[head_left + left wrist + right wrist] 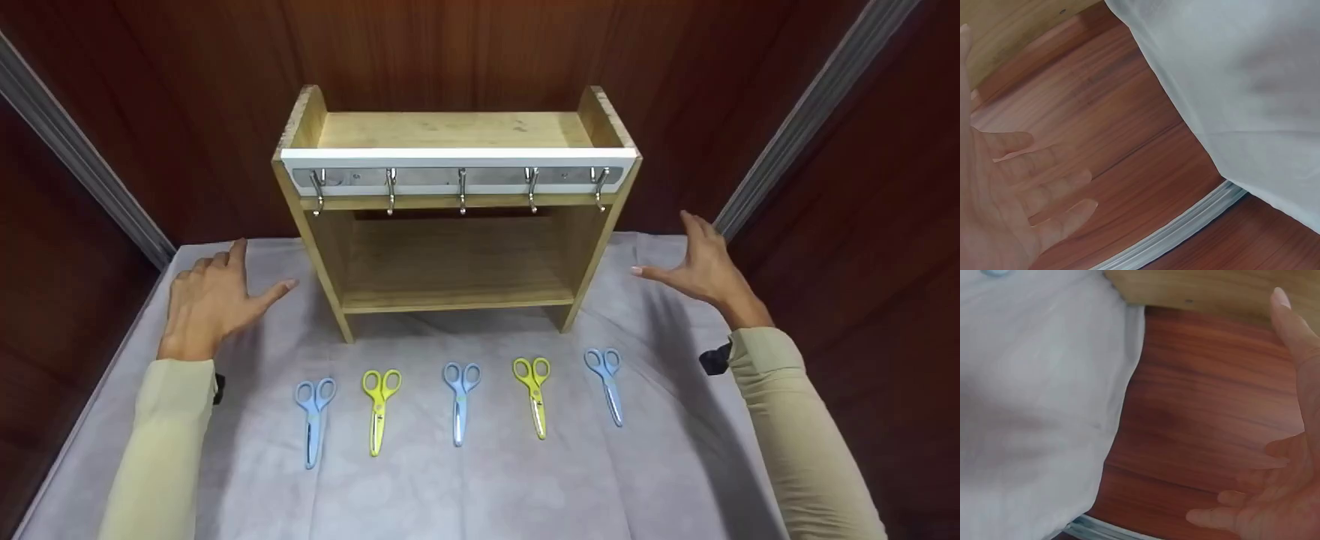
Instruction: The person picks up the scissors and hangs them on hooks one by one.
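A wooden rack [457,307] with a white front rail [457,158] stands upright at the back of the table. Several metal double hooks [463,191] line that rail, all bare. On the cloth before the rack, blue scissors [459,405] and yellow-green scissors [535,397] alternate in a row, handles toward the rack. My left hand [214,304] hovers left of the rack, fingers extended and thumb spread, touching nothing. On the other side, my right hand [705,262] is held likewise, its thumb pointing at the rack's side. Both palms face inward with a gap to the wood.
A pale grey cloth [465,495] covers the table. Dark reddish wood panels [465,52] enclose it at the back and both sides, with grey metal strips [817,112] at the corners. The rack's upper tray and lower shelf hold nothing visible.
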Demonstrator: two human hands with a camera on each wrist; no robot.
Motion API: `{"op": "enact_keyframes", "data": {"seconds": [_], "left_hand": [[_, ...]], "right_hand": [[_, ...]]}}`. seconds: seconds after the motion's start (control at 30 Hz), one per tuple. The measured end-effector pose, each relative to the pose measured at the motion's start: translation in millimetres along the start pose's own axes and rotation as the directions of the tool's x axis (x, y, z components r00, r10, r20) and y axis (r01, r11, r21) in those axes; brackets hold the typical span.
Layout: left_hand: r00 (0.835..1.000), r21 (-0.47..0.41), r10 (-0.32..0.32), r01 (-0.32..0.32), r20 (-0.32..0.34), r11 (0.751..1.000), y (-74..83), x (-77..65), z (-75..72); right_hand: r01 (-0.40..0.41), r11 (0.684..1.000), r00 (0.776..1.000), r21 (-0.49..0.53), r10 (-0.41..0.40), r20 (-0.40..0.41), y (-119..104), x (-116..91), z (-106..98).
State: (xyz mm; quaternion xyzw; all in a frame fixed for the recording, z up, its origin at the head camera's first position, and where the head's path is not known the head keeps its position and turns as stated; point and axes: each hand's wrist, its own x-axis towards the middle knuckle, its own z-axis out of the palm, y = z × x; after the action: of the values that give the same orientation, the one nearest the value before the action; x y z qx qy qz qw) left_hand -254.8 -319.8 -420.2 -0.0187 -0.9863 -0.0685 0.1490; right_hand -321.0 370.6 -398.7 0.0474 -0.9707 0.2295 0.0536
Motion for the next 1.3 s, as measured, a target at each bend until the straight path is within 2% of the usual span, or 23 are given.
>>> {"op": "enact_keyframes", "data": {"seconds": [0.2, 0.57, 0.83, 1.07, 1.17, 1.3], "left_hand": [[0.999, -0.01, 0.018, -0.018, -0.032, 1.0, 3.0, -6.5, 5.8], [0.999, -0.017, 0.019, -0.019, -0.033, 1.0, 9.6, -21.4, 8.4], [0.999, -0.037, 0.021, -0.022, -0.03, 0.999, 16.5, -33.5, 9.5], [0.999, -0.044, 0.013, -0.015, -0.05, 0.999, 21.3, -47.9, 16.5], [0.997, -0.052, 0.013, -0.017, -0.074, 0.999, 23.0, -55.5, 22.3], [0.995, -0.052, 0.019, -0.024, -0.099, 0.998, 25.6, -66.1, 29.5]], "right_hand": [[0.05, 0.998, 0.998, 0.023, -0.05, -0.026, -10.5, -3.3, 2.7], [0.058, 0.986, 0.998, 0.153, -0.051, -0.047, -32.3, -8.5, 7.5], [0.138, 0.956, 0.985, 0.259, -0.105, -0.137, -46.6, -11.3, 19.7], [0.131, 0.931, 0.988, 0.34, -0.094, -0.124, -62.1, -14.6, 24.7], [0.127, 0.928, 0.989, 0.35, -0.093, -0.112, -66.7, -16.2, 26.9], [0.153, 0.92, 0.985, 0.36, -0.111, -0.136, -71.8, -17.5, 30.6]]}}
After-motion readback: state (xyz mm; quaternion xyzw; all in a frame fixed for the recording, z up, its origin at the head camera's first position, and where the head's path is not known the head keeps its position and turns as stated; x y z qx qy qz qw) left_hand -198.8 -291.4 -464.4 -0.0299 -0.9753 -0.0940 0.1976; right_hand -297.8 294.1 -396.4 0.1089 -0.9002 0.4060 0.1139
